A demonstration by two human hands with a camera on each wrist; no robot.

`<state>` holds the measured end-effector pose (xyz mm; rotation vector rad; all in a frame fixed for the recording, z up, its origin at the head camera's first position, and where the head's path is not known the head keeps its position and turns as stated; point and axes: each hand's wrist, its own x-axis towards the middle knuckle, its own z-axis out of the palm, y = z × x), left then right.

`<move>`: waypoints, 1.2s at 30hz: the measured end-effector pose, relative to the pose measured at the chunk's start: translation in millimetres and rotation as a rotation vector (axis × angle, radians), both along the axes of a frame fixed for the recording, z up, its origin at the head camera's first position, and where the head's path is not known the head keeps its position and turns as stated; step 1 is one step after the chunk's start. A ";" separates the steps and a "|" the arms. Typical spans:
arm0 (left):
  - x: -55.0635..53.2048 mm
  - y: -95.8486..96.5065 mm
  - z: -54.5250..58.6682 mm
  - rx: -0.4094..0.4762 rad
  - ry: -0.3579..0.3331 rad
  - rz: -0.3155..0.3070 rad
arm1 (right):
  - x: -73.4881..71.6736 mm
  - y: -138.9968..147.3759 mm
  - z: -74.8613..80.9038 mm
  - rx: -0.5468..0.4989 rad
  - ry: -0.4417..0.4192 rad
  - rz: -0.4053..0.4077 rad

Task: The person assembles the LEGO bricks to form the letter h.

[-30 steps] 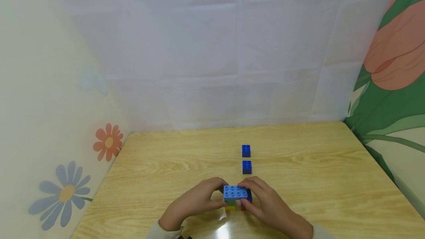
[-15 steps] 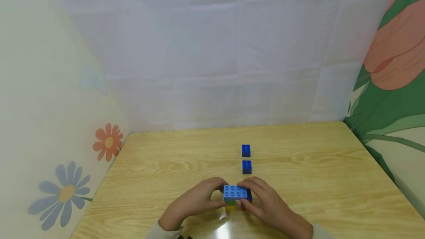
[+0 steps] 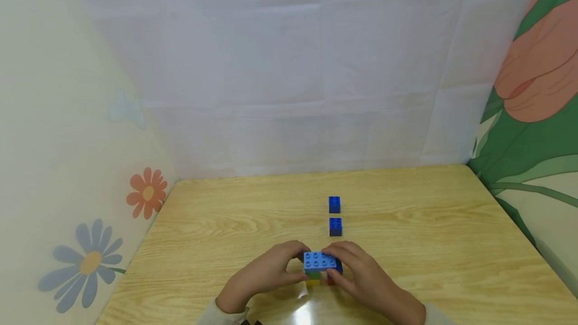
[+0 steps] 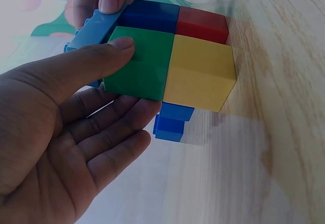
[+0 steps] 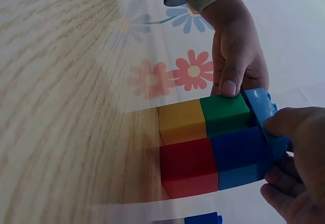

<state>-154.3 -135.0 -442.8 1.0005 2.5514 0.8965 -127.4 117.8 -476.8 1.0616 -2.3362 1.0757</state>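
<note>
A long light blue brick [image 3: 314, 261] with studs lies across the tops of two short stacks. The left stack is a green brick [image 4: 139, 64] on a yellow brick [image 4: 200, 71]; the right one is a dark blue brick [image 5: 241, 155] on a red brick [image 5: 189, 167]. My left hand [image 3: 271, 270] pinches the green brick, thumb on its near face and fingers behind. With thumb and fingers, my right hand [image 3: 368, 277] grips the right part of the light blue brick. Both stacks stand on the wooden table [image 3: 226, 209], close beside each other.
Two small dark blue bricks, a nearer one [image 3: 335, 226] and a farther one [image 3: 334, 204], stand in line behind the stacks. A white sheet [image 3: 289, 89] hangs at the table's back edge. Walls with painted flowers [image 3: 92, 263] flank the table.
</note>
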 end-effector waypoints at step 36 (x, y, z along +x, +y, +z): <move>-0.6 1.7 -1.1 0.005 -0.002 0.015 | -0.7 2.4 5.8 0.075 -0.009 0.003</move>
